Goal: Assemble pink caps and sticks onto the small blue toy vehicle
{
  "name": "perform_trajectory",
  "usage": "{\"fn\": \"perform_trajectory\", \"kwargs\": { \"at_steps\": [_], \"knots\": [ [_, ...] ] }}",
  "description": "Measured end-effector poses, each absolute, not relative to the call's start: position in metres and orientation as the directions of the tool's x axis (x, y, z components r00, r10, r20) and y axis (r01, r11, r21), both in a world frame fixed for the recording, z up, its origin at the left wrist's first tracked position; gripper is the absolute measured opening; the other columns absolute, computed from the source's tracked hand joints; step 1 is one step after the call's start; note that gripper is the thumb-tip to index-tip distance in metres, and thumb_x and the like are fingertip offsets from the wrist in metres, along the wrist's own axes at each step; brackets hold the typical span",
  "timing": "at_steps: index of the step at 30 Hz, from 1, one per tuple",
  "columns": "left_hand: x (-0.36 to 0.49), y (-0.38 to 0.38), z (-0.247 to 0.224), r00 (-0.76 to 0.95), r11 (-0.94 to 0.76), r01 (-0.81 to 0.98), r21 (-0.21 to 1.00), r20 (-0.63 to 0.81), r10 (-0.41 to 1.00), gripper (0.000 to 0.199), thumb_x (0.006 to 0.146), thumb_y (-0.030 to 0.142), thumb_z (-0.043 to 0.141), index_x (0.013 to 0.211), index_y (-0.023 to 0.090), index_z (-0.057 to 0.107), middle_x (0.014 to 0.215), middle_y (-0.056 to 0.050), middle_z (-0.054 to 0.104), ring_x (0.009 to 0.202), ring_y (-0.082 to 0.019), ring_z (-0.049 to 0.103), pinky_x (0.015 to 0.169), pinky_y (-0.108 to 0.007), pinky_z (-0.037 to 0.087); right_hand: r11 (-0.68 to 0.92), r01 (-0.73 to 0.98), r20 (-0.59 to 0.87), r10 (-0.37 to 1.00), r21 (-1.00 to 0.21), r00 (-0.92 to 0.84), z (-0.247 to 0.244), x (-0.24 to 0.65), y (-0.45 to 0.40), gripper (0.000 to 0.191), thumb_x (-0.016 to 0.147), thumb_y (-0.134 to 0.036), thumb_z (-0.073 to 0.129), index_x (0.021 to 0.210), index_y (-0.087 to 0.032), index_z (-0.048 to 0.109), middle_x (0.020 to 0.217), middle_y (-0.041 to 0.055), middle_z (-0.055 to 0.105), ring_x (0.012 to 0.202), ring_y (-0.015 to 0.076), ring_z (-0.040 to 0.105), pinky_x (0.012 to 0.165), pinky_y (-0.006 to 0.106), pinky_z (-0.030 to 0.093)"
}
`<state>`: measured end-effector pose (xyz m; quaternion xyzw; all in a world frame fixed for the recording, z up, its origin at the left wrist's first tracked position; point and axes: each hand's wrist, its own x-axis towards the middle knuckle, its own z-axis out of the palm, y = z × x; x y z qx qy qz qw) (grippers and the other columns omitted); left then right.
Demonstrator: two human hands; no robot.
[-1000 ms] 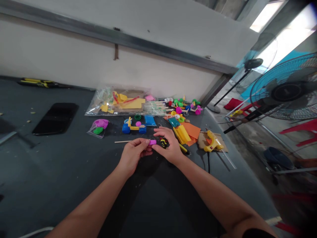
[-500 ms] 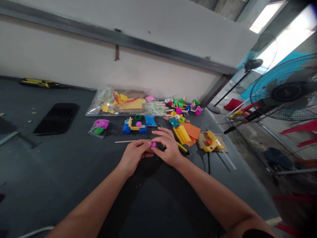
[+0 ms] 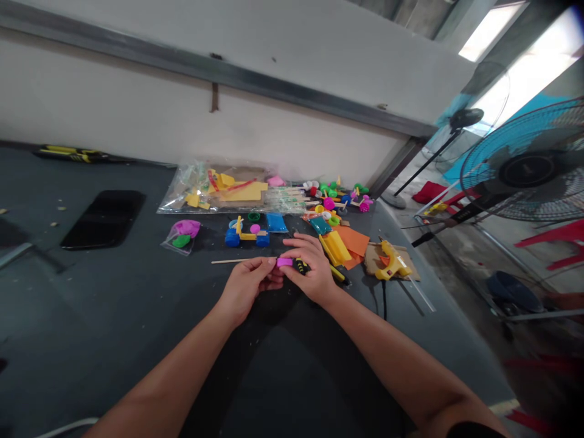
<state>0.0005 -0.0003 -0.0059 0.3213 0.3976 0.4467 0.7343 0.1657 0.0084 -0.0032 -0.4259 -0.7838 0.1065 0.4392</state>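
A: What is the state of the two hands?

B: Left hand [image 3: 244,286]: thumb and fingers pinch one end of a small pink block [image 3: 285,262]. Right hand [image 3: 314,271]: fingers curved and parted, thumb and forefinger at the block; whether they grip or merely touch cannot be told.

A: And the block's position?

B: Between the two sets of fingertips, over the tabletop [image 3: 150,340]. A thin stick [image 3: 223,262] runs behind the left hand; whether it is held is hidden.

A: How is such handling best done?

B: Probably with the left pinch steady and the right fingertips light, since the block looks small and perhaps easily dented.

A: Where are the limits to movement?

B: Beyond the hands, a blue-wheeled model car [image 3: 246,236]; just behind the right hand, a black-and-yellow tool [image 3: 301,266]; farther right, a yellow trough-shaped piece [image 3: 336,248] and a yellow glue gun [image 3: 391,258] with its cord [image 3: 384,298]. The tabletop's right edge slopes away past the glue gun. The roomier side appears to be toward the wearer, between the forearms.
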Motion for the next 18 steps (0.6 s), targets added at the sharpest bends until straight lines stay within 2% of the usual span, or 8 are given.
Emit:
{"fn": "perform_trajectory", "kwargs": {
  "at_steps": [7,18],
  "knots": [
    [-0.0006,-0.0002,-0.0081,0.286,0.378,-0.401,0.834,-0.279,0.917,0.023,0.071,0.035,0.07,0.072,0.013,0.066,0.066,-0.002,0.065,0.059,-0.01,0.06,0.062,-0.024,0.052,0.623,0.548,0.599,0.759,-0.558,-0.254,-0.0008,0.165,0.0078,0.012,0.077,-0.027,0.065,0.089,-0.026,0.066,0.109,0.0025,0.065,0.117,0.0223,0.05,0.101,0.044,0.038],
    [-0.0005,-0.0012,-0.0085,0.326,0.371,-0.366,0.853,-0.256,0.91,0.019,0.072,0.033,0.07,0.073,0.014,0.065,0.068,-0.001,0.066,0.063,-0.01,0.06,0.064,-0.024,0.052,0.587,0.454,0.561,0.801,-0.67,-0.207,-0.0018,0.1646,0.0075,0.011,0.078,-0.026,0.066,0.089,-0.026,0.066,0.108,0.0018,0.065,0.116,0.021,0.05,0.101,0.042,0.038]
  ]
}}
